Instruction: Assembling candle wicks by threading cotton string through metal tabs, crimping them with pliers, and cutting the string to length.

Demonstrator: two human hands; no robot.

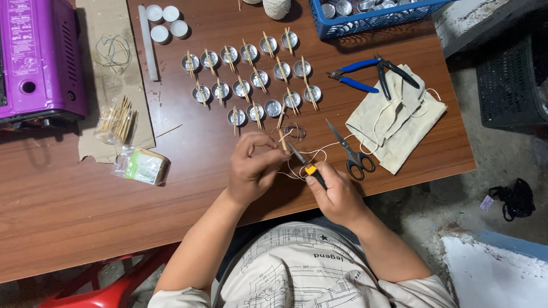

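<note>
Just below the middle of the frame, the right hand is closed around a small tool with a yellow and black handle, its thin metal tip pointing up and to the left toward the other hand. The left hand has its fingers pinched together on a pale string, which loops loosely over the tabletop between and just above the two hands. What exactly sits between the left fingertips is too small to tell.

Just right of the tool, black-handled scissors lie closed on the wood, blades pointing up and left. Right of them a folded cream cloth rests near the tabletop's right edge, with blue-handled pliers and a dark-handled cutter at its upper left corner.

Above the hands, small metal cups stand in rows, most with a wooden stick laid across the rim. At the upper left of the rows stand three white tealights beside a pale rod. A blue basket holding more metal cups sits at the top edge.

At the left, a sheet of cardboard carries a bundle of wooden sticks in clear wrap, and a small plastic packet lies at its lower edge. A purple appliance fills the upper left corner.
</note>
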